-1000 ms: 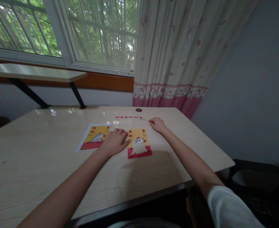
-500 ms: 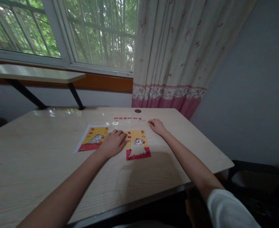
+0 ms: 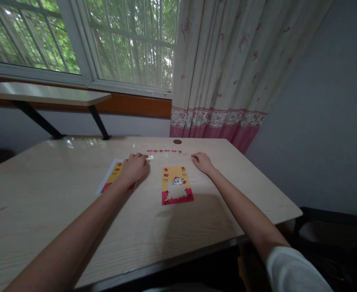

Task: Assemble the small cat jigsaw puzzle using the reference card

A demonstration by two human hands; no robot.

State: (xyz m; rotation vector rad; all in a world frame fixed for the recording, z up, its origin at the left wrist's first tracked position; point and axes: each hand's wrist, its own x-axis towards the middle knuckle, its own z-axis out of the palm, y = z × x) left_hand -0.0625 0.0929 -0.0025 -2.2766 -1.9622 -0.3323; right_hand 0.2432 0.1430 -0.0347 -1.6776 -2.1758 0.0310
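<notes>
A yellow and red cartoon card (image 3: pixel 176 184) lies on the wooden table (image 3: pixel 44 194), seemingly inside a clear sleeve whose top flap carries a red patterned strip (image 3: pixel 165 151). My left hand (image 3: pixel 135 167) rests with curled fingers at the sleeve's top left corner and covers part of a second yellow and red printed sheet (image 3: pixel 111 179). My right hand (image 3: pixel 202 162) has its fingers closed on the sleeve's top right corner. Both hands touch the table.
A small round brown spot (image 3: pixel 177 141) sits near the table's far edge. Behind it are a window (image 3: pixel 120 40), a floral curtain (image 3: pixel 223 69) and a narrow shelf (image 3: pixel 44 96) on black brackets. A dark seat (image 3: pixel 330 235) stands at the right.
My left hand has moved off the card, up and to the left, to the sleeve's top left corner, and now hides part of the left sheet. My right hand has stayed put.
</notes>
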